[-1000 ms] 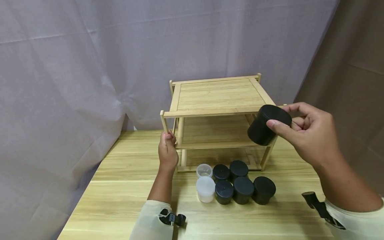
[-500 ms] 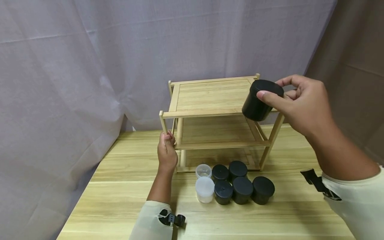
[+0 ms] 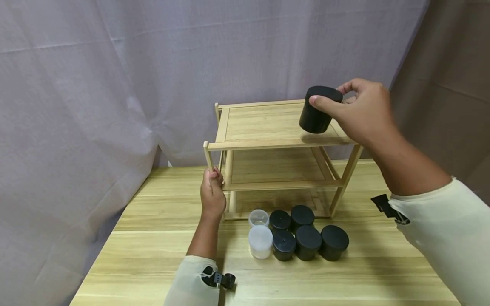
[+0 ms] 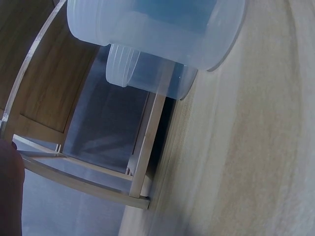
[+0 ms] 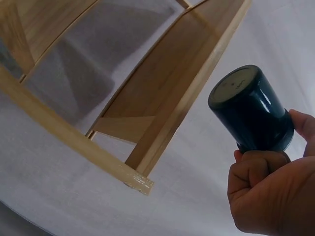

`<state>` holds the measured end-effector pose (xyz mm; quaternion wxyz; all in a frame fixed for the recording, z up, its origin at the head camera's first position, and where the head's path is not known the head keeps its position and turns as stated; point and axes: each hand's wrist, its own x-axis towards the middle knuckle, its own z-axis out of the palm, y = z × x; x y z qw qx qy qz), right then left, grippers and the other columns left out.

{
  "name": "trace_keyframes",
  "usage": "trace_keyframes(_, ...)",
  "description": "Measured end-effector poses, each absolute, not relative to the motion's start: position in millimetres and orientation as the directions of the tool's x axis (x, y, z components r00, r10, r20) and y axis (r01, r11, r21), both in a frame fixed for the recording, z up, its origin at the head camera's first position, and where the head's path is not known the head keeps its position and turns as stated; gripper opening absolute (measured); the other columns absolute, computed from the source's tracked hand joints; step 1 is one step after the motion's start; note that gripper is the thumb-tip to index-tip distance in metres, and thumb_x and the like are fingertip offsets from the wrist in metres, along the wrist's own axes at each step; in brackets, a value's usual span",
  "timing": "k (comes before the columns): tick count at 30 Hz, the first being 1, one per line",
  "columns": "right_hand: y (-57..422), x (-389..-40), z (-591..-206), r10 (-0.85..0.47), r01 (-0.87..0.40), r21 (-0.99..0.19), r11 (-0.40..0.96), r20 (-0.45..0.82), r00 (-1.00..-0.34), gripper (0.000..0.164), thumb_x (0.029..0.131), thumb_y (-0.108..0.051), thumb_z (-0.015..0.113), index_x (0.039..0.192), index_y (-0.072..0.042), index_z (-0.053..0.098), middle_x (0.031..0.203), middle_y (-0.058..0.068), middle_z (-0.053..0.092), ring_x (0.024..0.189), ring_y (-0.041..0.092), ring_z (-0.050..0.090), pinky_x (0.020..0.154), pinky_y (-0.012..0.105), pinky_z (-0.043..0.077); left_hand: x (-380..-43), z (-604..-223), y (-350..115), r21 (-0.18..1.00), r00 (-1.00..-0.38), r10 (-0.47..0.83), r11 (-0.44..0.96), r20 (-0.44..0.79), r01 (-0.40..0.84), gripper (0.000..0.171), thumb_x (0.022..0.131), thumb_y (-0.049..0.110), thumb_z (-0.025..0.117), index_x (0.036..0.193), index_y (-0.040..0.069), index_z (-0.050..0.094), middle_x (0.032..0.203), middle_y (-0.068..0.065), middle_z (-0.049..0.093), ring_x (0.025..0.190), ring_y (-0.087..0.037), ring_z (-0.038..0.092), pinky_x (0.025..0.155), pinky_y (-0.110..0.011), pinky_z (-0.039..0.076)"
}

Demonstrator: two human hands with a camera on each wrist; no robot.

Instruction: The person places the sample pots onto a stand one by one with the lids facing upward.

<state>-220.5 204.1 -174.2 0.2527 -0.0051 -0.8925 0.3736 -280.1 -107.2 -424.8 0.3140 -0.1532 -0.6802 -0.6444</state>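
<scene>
A black lidded jar (image 3: 317,112) is pinched near its lid by my right hand (image 3: 361,110), held a little above the right part of the wooden rack's top shelf (image 3: 268,123). In the right wrist view the jar (image 5: 251,113) shows its pale-marked base, apart from the rack. My left hand (image 3: 212,193) grips the rack's front left post, below the top rail. On the table before the rack stand several black jars (image 3: 308,242), a white-lidded clear jar (image 3: 260,241) and a clear jar (image 3: 258,219) that looks lidless.
The rack's middle shelf (image 3: 279,165) and bottom shelf (image 3: 272,199) lie under the top one. A raised rail (image 3: 279,145) runs along the top shelf's front edge. Grey curtain (image 3: 160,63) hangs behind the wooden table (image 3: 160,238).
My right hand has lifted the black jar from beside the rack's front right corner up and leftward, over the top shelf. The left hand keeps its grip on the post.
</scene>
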Motion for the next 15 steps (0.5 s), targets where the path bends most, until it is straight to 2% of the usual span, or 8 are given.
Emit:
trace_keyframes(2, 202.8, -227.7, -170.2, 0.21, -0.155, -0.666, 0.729, 0.434, -0.876, 0.074, 0.09, -0.068, 0.077, 0.121, -0.002, 0.068, 0.072, -0.006, 0.057, 0.069, 0.015, 0.05, 0.059, 0.033, 0.039, -280.4, -424.8, -106.4, 0.779, -0.755, -0.196, 0.122, 0.626, 0.615, 0.08, 0.105, 0.066, 0.028, 0.109, -0.011, 0.05, 0.081, 0.001, 0.04, 0.075, -0.009, 0.04, 0.069, -0.021, 0.036)
trace_keyframes(5, 203.9, -238.4, -164.2, 0.213, -0.101, -0.649, 0.754, 0.388, -0.897, 0.082, 0.09, -0.073, 0.073, 0.128, 0.0, 0.066, 0.107, 0.012, 0.068, 0.094, 0.026, 0.056, 0.071, 0.037, 0.043, -280.7, -424.9, -105.8, 0.777, -0.751, -0.202, 0.129, 0.629, 0.616, 0.081, 0.105, 0.067, 0.028, 0.108, -0.011, 0.05, 0.081, 0.001, 0.04, 0.075, -0.009, 0.041, 0.069, -0.02, 0.037)
trace_keyframes(7, 205.4, -245.8, -162.1, 0.213, -0.065, -0.64, 0.766, 0.349, -0.913, 0.088, 0.091, -0.075, 0.069, 0.136, 0.001, 0.063, 0.133, 0.022, 0.062, 0.111, 0.033, 0.056, 0.079, 0.041, 0.045, -280.8, -425.6, -105.9, 0.775, -0.748, -0.208, 0.131, 0.631, 0.618, 0.081, 0.105, 0.067, 0.028, 0.108, -0.011, 0.05, 0.081, 0.001, 0.041, 0.076, -0.009, 0.041, 0.069, -0.02, 0.037)
trace_keyframes(9, 207.6, -253.6, -161.5, 0.212, -0.038, -0.629, 0.776, 0.317, -0.924, 0.092, 0.092, -0.076, 0.066, 0.141, 0.002, 0.06, 0.148, 0.027, 0.055, 0.121, 0.037, 0.055, 0.082, 0.043, 0.046, -280.8, -425.6, -105.6, 0.775, -0.748, -0.209, 0.121, 0.63, 0.62, 0.08, 0.105, 0.067, 0.028, 0.108, -0.011, 0.05, 0.081, 0.001, 0.04, 0.075, -0.009, 0.041, 0.068, -0.02, 0.037)
trace_keyframes(15, 212.7, -275.7, -164.3, 0.219, 0.0, -0.603, 0.798, 0.291, -0.931, 0.096, 0.094, -0.077, 0.062, 0.145, 0.005, 0.058, 0.147, 0.029, 0.057, 0.122, 0.041, 0.06, 0.086, 0.048, 0.053, -282.5, -423.5, -104.0, 0.783, -0.763, -0.181, 0.087, 0.62, 0.616, 0.08, 0.105, 0.066, 0.028, 0.109, -0.011, 0.048, 0.083, 0.001, 0.04, 0.075, -0.009, 0.039, 0.068, -0.02, 0.035)
